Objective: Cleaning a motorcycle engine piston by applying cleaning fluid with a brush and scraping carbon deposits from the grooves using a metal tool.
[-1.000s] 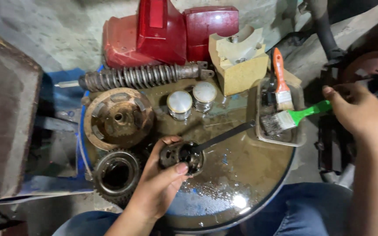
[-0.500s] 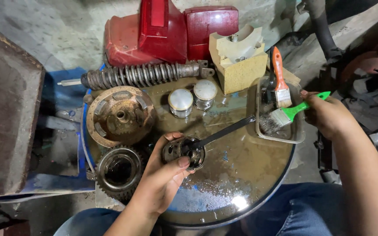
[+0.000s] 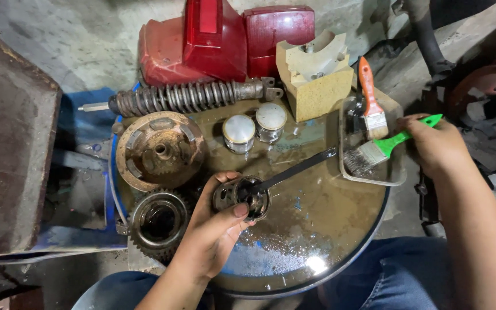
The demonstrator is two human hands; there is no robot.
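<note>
My left hand (image 3: 213,229) grips a small dark round metal part (image 3: 242,198) that rests on the wet oily top of a blue drum (image 3: 317,229). A dark rod (image 3: 297,170) runs from that part up to the right. My right hand (image 3: 437,143) holds a green-handled paintbrush (image 3: 383,149). Its bristles lie inside a clear shallow tray (image 3: 374,178) at the drum's right edge. An orange-handled brush (image 3: 369,100) rests in the same tray.
On the drum lie a rusty clutch drum (image 3: 159,150), a toothed gear (image 3: 157,221), two pistons (image 3: 254,127) and a coil shock absorber (image 3: 190,96). Red plastic covers (image 3: 219,40) and a tan block (image 3: 317,72) sit behind. A rusty metal box (image 3: 7,143) stands at the left.
My right hand has drawn the green brush leftward and down, so its bristles now lie in the tray. My left hand has stayed on the round part.
</note>
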